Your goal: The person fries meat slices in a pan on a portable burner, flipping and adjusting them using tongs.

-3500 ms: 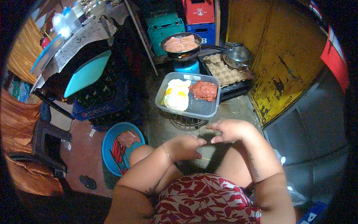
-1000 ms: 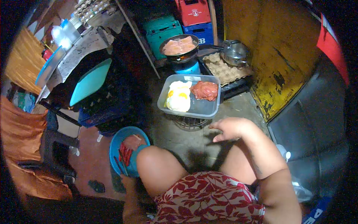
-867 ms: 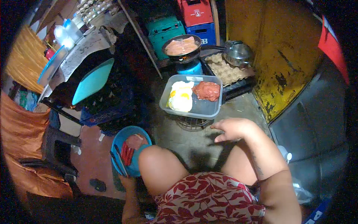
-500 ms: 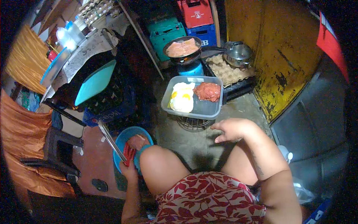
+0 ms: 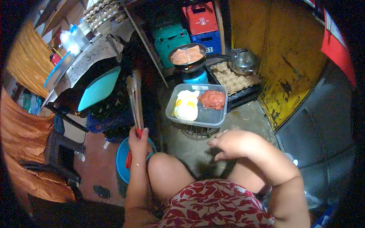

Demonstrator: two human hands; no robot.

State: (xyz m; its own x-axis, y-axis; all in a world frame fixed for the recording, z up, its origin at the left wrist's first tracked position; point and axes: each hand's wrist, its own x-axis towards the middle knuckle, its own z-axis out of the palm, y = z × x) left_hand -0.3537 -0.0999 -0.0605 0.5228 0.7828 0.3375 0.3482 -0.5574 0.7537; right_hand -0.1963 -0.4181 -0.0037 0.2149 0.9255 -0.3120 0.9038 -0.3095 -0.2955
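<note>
My left hand (image 5: 139, 141) is closed around the red handle of metal tongs (image 5: 135, 97), which point up and away and are smeared by motion. Under that hand stands a blue basin (image 5: 122, 167); red sausage-like pieces (image 5: 128, 159) show in it, and my arm hides much of the rest. My right hand (image 5: 230, 144) hovers over my right knee, fingers loosely apart and holding nothing. Ahead of it sits a clear plastic container (image 5: 205, 122) with fried eggs (image 5: 186, 108) and a reddish mound of meat (image 5: 212, 99). Farther off, pink meat slices (image 5: 187, 55) lie in a frying pan (image 5: 173, 62).
The pan is on a small burner above a blue canister (image 5: 195, 77). A glass-lidded pot (image 5: 243, 61) and an egg carton tray (image 5: 234, 79) stand right of it. Crates (image 5: 201, 19) are stacked behind. A yellow panel (image 5: 281, 68) bounds the right, a cluttered table (image 5: 91, 49) the left.
My left hand has risen from the basin's edge, swinging the tongs upward and to the right. My right hand has dropped slightly. The view has tilted a little.
</note>
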